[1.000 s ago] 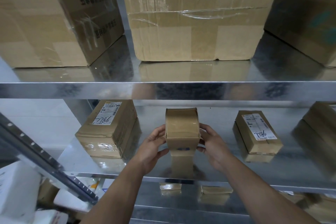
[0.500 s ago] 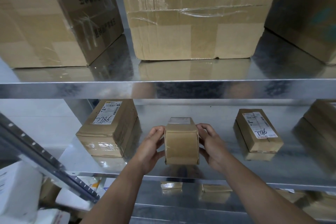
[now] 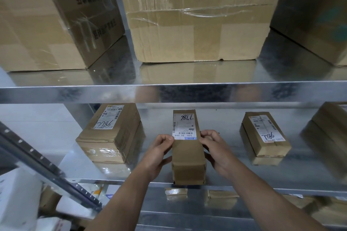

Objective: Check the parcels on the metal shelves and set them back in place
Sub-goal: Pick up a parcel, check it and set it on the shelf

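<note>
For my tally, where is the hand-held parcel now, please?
Head view, centre: the parcel is at the front of the middle shelf, in the left hand and right hand, between a larger box and a smaller box.

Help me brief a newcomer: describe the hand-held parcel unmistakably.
Find the middle metal shelf, under the big cartons. At its front edge, between two other labelled parcels, sits a narrow parcel. Only it is gripped, by the left hand and right hand.
</note>
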`<state>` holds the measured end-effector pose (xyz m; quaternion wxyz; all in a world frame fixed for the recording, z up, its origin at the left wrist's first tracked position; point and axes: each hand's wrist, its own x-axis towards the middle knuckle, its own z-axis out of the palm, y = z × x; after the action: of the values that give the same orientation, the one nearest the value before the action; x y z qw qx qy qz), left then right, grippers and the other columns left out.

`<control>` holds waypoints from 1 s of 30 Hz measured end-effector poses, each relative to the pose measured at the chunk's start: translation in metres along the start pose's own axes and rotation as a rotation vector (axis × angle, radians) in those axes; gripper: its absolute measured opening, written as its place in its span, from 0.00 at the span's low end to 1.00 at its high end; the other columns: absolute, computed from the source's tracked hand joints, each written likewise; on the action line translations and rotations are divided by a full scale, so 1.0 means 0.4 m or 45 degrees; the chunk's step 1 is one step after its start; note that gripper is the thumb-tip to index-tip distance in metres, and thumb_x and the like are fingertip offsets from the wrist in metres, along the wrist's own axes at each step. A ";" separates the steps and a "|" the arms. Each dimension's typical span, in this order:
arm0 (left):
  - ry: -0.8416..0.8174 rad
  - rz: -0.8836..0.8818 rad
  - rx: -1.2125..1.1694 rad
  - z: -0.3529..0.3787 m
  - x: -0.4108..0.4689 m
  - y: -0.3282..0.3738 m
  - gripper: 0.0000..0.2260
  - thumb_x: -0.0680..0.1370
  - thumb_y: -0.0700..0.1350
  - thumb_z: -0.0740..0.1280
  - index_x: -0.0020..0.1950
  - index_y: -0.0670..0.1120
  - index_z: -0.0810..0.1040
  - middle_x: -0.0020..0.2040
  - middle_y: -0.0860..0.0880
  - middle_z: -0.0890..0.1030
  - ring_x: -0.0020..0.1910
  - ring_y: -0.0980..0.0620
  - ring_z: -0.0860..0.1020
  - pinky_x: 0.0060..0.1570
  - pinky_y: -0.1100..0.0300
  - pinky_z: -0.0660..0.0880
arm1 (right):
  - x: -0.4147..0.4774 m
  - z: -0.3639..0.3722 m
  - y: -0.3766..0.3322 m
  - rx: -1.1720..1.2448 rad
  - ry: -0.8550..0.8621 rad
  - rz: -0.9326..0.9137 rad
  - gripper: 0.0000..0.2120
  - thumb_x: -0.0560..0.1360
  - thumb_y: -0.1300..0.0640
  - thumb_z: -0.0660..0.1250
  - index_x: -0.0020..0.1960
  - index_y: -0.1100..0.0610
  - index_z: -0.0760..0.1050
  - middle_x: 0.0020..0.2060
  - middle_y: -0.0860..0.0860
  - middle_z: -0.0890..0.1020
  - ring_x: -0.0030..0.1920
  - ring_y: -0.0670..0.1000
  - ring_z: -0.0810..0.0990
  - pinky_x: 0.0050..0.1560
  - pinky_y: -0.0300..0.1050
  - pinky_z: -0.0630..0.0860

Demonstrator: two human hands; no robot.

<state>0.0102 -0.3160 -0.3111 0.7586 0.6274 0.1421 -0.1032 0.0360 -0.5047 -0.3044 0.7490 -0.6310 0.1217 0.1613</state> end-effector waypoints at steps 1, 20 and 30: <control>0.000 0.001 0.001 0.000 0.003 -0.002 0.05 0.83 0.46 0.65 0.48 0.48 0.73 0.53 0.50 0.83 0.54 0.54 0.80 0.45 0.57 0.73 | 0.003 0.000 0.003 -0.013 -0.002 0.002 0.10 0.82 0.64 0.65 0.62 0.59 0.74 0.55 0.56 0.85 0.52 0.51 0.84 0.42 0.42 0.78; 0.050 -0.097 0.058 0.031 0.074 -0.071 0.10 0.82 0.39 0.66 0.63 0.46 0.71 0.60 0.46 0.83 0.58 0.48 0.80 0.50 0.54 0.78 | 0.045 -0.007 0.038 -0.221 -0.135 0.044 0.21 0.81 0.62 0.67 0.70 0.47 0.69 0.52 0.40 0.78 0.45 0.39 0.76 0.31 0.32 0.73; 0.025 -0.116 0.120 0.037 0.110 -0.095 0.15 0.81 0.39 0.68 0.66 0.49 0.70 0.63 0.47 0.80 0.61 0.47 0.79 0.56 0.53 0.80 | 0.091 -0.001 0.073 -0.352 -0.009 0.139 0.32 0.80 0.60 0.71 0.77 0.41 0.62 0.61 0.51 0.81 0.56 0.52 0.82 0.53 0.54 0.84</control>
<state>0.0401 -0.3367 -0.3588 0.7212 0.6564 0.1729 -0.1381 0.0580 -0.4974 -0.3449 0.6454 -0.7201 0.1298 0.2191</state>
